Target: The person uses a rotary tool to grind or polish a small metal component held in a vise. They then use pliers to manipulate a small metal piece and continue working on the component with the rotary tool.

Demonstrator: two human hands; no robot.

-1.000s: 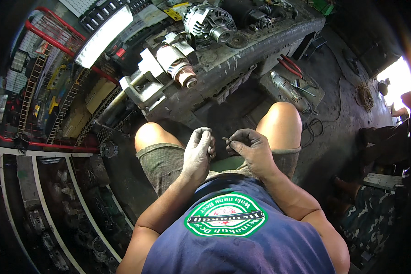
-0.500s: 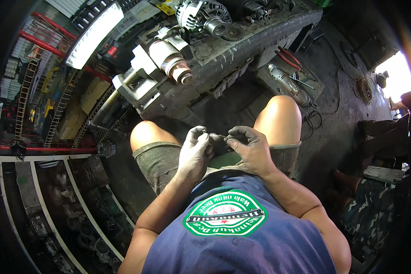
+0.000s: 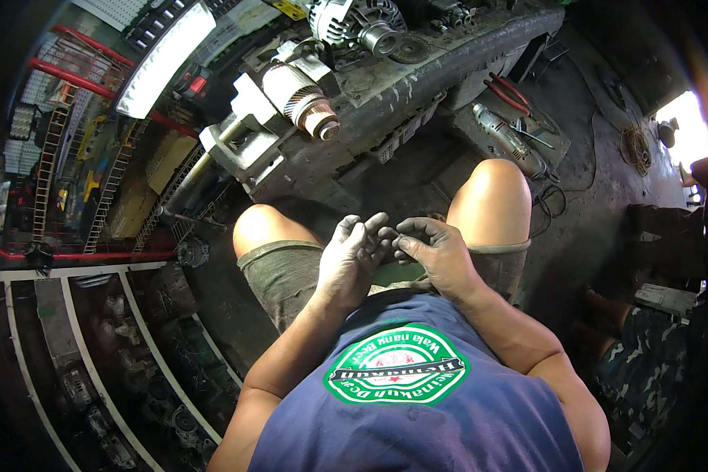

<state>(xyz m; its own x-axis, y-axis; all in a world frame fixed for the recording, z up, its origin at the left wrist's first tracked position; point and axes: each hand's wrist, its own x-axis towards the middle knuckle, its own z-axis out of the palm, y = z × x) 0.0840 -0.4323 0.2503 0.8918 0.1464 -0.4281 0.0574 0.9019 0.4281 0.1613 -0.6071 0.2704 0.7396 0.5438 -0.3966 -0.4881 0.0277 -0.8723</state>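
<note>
My left hand (image 3: 348,258) and my right hand (image 3: 439,253) are held close together above my lap, fingertips nearly meeting. Both have blackened fingers. On the left hand the fingers are half curled, with the thumb against them; whatever lies in them is hidden. The right thumb and fingertips pinch together on something small and dark, too small to name. Beyond my knees, a copper-ended armature (image 3: 300,102) rests beside a pale metal clamp-like block (image 3: 252,145) at the near edge of the workbench (image 3: 448,67).
An alternator (image 3: 358,23) and a toothed disc (image 3: 410,49) sit on the bench. At right, a grey power tool (image 3: 507,141) and red-handled pliers (image 3: 511,96) lie on a low stand. Shelves of parts (image 3: 126,346) fill the left. A person in camouflage (image 3: 645,370) is at far right.
The left fingers have loosened from a tight pinch on a small bright thing and spread a little. The right fingertips have come nearer to them. My view has shifted slightly.
</note>
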